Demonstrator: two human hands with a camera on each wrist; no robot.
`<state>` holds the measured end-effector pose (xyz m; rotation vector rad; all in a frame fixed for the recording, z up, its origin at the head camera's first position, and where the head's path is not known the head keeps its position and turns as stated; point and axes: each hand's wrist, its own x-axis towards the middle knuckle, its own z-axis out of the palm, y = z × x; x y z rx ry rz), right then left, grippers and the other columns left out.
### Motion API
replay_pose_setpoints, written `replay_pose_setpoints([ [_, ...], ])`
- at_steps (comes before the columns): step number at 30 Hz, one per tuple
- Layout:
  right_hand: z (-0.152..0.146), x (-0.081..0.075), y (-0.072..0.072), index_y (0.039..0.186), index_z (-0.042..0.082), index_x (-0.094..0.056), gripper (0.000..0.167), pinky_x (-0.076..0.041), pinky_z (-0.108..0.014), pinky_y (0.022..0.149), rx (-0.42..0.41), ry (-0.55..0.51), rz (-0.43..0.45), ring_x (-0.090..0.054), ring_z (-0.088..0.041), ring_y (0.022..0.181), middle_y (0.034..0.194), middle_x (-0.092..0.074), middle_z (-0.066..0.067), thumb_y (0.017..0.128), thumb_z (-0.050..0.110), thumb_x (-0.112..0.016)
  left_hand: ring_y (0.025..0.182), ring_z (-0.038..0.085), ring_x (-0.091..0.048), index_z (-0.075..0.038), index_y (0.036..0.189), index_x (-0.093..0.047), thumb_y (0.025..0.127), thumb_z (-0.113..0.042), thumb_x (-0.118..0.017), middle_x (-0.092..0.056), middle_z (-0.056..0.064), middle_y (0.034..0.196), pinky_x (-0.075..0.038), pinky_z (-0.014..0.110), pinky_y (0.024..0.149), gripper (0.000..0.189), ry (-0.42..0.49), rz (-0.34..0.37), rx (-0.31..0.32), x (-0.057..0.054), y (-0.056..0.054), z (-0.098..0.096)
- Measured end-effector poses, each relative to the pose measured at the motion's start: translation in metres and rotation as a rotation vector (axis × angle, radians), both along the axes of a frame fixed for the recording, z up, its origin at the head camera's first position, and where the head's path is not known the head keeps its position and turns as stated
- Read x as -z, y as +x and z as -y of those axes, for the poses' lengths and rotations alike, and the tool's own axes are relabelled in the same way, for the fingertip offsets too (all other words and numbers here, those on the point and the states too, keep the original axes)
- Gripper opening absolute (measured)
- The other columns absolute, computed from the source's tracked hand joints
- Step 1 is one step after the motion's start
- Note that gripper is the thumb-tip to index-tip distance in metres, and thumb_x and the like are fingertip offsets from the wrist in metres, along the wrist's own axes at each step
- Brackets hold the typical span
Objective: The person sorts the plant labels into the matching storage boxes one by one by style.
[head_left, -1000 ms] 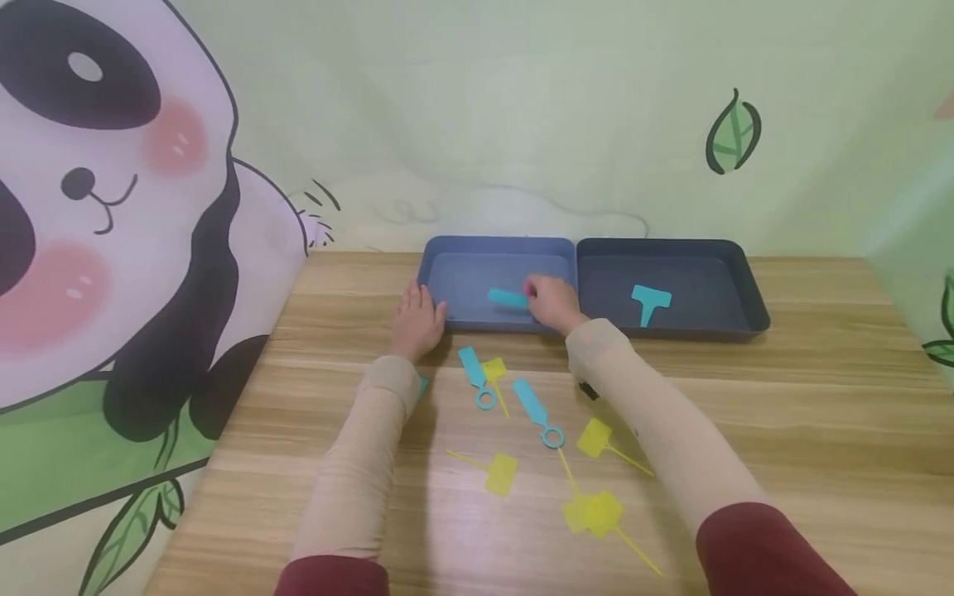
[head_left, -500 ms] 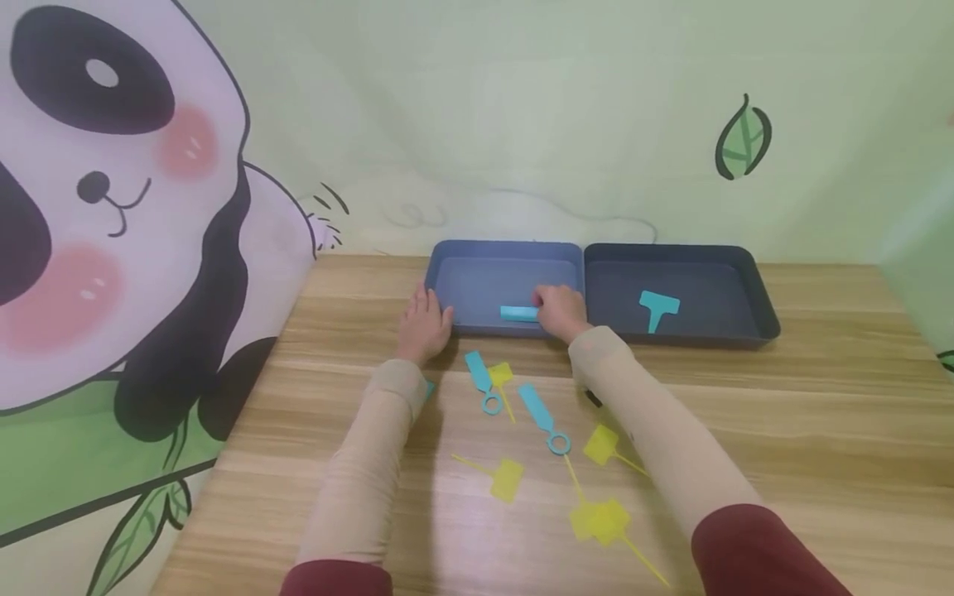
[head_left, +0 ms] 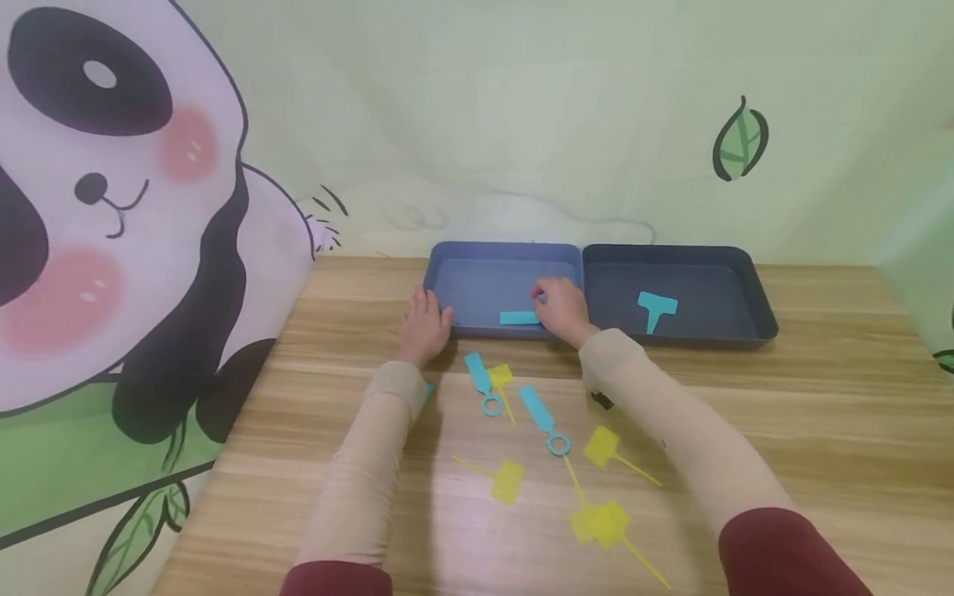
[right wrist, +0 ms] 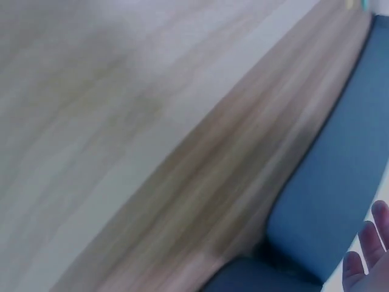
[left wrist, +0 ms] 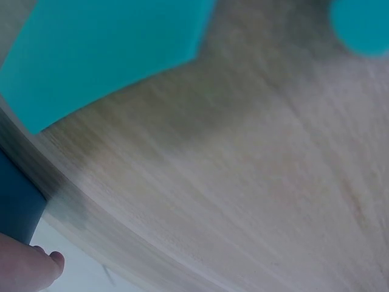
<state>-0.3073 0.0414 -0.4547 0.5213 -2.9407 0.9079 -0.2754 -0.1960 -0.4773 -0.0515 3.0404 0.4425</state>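
Observation:
My left hand (head_left: 425, 327) rests at the near left corner of the blue tray (head_left: 484, 277), its fingers straight along the side. Inside that tray, near the front wall, lies a flat turquoise plant label (head_left: 517, 318). Just above its right end is my right hand (head_left: 561, 308), which hides that end; the right wrist view shows the fingers (right wrist: 369, 243) loosely spread with nothing between them. A turquoise T-shaped plant label (head_left: 657, 305) lies in the dark tray (head_left: 715, 302) to the right. Beneath my left wrist, a turquoise piece (left wrist: 109, 55) fills the upper left wrist view.
Two turquoise ring-ended labels (head_left: 537, 408) and several yellow long-stemmed labels (head_left: 508, 482) lie scattered on the wooden table (head_left: 835, 447) between my arms. A small black object (head_left: 602, 401) is partly under my right sleeve. Behind the trays rises a panda-printed wall (head_left: 596, 124).
My right hand has lowered the turquoise label to the blue tray's front and let it go, then lifted slightly off it. The left hand has stayed at the tray's corner.

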Motion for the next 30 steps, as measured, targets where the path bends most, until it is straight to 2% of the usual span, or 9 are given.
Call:
replay_pose_setpoints([
  [5,-0.015,-0.014,0.017,0.095,0.000,-0.060,0.018,-0.044,-0.039,0.082,-0.058,-0.183,0.012,-0.054,-0.026,0.093,0.098,-0.061,-0.013,0.084,0.010,-0.050,0.136,0.033,-0.008,0.005,0.139,-0.013,0.095,-0.039,-0.019,-0.001,0.021,0.147,-0.015,0.045,0.109,0.062,-0.013,-0.006,-0.003,0.002,-0.003,0.000],
  [10,-0.032,-0.026,0.039,0.095,0.000,-0.059,0.016,-0.045,-0.036,0.076,-0.104,-0.202,0.065,-0.053,-0.023,0.085,0.095,-0.059,-0.012,0.084,0.010,-0.053,0.137,0.032,-0.003,0.003,0.140,-0.008,0.095,-0.040,-0.016,0.006,0.018,0.148,-0.010,0.045,0.110,0.063,0.021,0.030,-0.011,0.004,-0.005,0.001],
  [11,-0.035,-0.027,0.044,0.096,0.000,-0.059,0.016,-0.045,-0.036,0.076,-0.124,-0.194,0.073,-0.053,-0.023,0.084,0.095,-0.059,-0.012,0.084,0.010,-0.053,0.137,0.032,-0.002,0.003,0.140,-0.008,0.094,-0.043,-0.013,0.007,0.018,0.148,-0.010,0.046,0.110,0.066,0.026,0.010,-0.010,0.008,-0.006,0.001],
  [14,-0.043,-0.030,0.059,0.097,0.001,-0.059,0.017,-0.045,-0.035,0.075,-0.195,-0.153,0.086,-0.052,-0.022,0.083,0.096,-0.058,-0.011,0.083,0.010,-0.056,0.137,0.031,0.001,0.002,0.140,-0.006,0.093,-0.045,-0.010,0.009,0.017,0.148,-0.008,0.046,0.111,0.067,0.035,0.025,-0.011,0.007,-0.005,0.000],
  [22,-0.060,-0.025,0.093,0.104,0.001,-0.059,0.028,-0.045,-0.039,0.082,-0.445,0.015,0.033,-0.054,-0.026,0.095,0.102,-0.058,-0.011,0.079,0.014,-0.062,0.136,0.034,-0.006,0.004,0.140,-0.011,0.095,-0.038,-0.018,0.002,0.020,0.148,-0.013,0.047,0.110,0.062,-0.005,0.022,0.008,0.003,-0.001,-0.002],
  [27,-0.074,-0.016,0.116,0.104,0.007,-0.059,0.031,-0.043,-0.042,0.087,-0.559,0.111,-0.028,-0.051,-0.028,0.102,0.108,-0.056,-0.010,0.076,0.020,-0.065,0.136,0.034,-0.008,0.004,0.139,-0.014,0.095,-0.039,-0.019,-0.001,0.021,0.148,-0.015,0.047,0.109,0.062,-0.005,-0.001,0.005,0.002,-0.001,-0.003],
  [30,-0.084,-0.008,0.131,0.107,0.008,-0.057,0.038,-0.041,-0.043,0.091,-0.640,0.156,-0.031,-0.049,-0.029,0.107,0.114,-0.053,-0.012,0.074,0.024,-0.067,0.136,0.034,-0.008,0.004,0.139,-0.014,0.095,-0.038,-0.020,-0.002,0.021,0.147,-0.015,0.048,0.109,0.062,0.002,-0.006,0.008,0.002,-0.001,-0.002],
])
